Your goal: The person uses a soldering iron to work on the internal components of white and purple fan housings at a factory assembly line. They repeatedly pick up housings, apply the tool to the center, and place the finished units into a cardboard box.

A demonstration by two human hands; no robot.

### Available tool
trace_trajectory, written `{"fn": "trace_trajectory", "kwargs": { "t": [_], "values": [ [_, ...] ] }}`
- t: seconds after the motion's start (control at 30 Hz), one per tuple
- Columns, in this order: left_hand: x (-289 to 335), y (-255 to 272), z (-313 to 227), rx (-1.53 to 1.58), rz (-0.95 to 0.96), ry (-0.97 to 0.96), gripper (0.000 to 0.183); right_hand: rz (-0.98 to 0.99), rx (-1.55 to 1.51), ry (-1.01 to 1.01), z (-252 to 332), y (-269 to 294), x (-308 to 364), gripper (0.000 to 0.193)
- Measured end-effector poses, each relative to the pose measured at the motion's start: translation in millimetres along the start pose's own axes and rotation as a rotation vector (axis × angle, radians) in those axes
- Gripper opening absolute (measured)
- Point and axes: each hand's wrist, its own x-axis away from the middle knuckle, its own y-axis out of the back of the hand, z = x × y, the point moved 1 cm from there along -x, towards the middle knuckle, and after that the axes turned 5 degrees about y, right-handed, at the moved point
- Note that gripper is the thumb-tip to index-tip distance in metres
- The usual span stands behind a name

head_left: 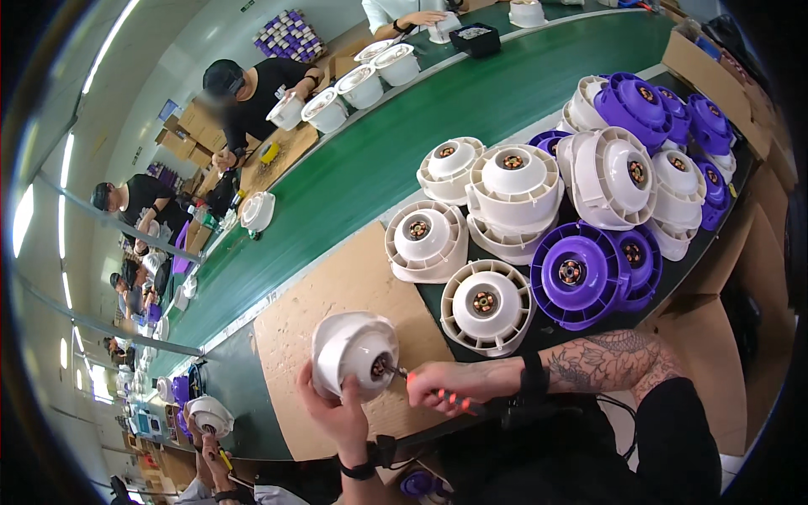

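My left hand (338,414) grips a round white motor housing (349,341) from its near left side, tilting it so its centre opening faces right. Copper windings show in that opening. In my right hand (450,383) is a hand tool with a red-and-black handle (454,401), closed in my fingers. Its slim dark tip reaches into the opening at the windings. Whether it is a screwdriver or pliers I cannot tell. The housing is over a sheet of brown cardboard (295,370). Just beyond my right hand stands another white housing (486,307) with a ribbed rim.
Several white housings (513,172) and purple housings (576,271) are crowded and stacked on the right. A green conveyor belt (370,156) runs diagonally beyond the cardboard. Co-workers sit across it, one person (261,93) beside white housings. An open cardboard box (707,76) stands far right.
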Motion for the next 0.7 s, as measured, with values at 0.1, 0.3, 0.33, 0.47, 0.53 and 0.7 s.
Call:
{"fn": "trace_trajectory", "kwargs": {
  "t": [0.1, 0.3, 0.33, 0.47, 0.53, 0.7],
  "values": [
    [21, 10, 12, 0.013, -0.091, -0.028, 0.061, 0.123, -0.227, 0.043, 10, -12, 7, 0.027],
    [14, 18, 13, 0.131, -0.023, 0.023, 0.054, -0.051, 0.230, 0.094, 17, -7, 12, 0.031],
    [5, 20, 11, 0.127, -0.010, 0.024, 0.055, -0.049, 0.286, 0.097, 17, -6, 9, 0.032],
    [-17, 24, -1, 0.079, 0.049, 0.057, 0.055, 0.049, 0.129, 0.018, 15, -16, 6, 0.025],
    [-23, 25, -1, 0.085, 0.072, 0.045, 0.056, 0.047, 0.105, 0.006, 13, -16, 4, 0.024],
    [-28, 22, -3, 0.001, 0.108, -0.004, 0.058, -0.003, 0.104, 0.007, 14, -11, 5, 0.024]
  ]
}}
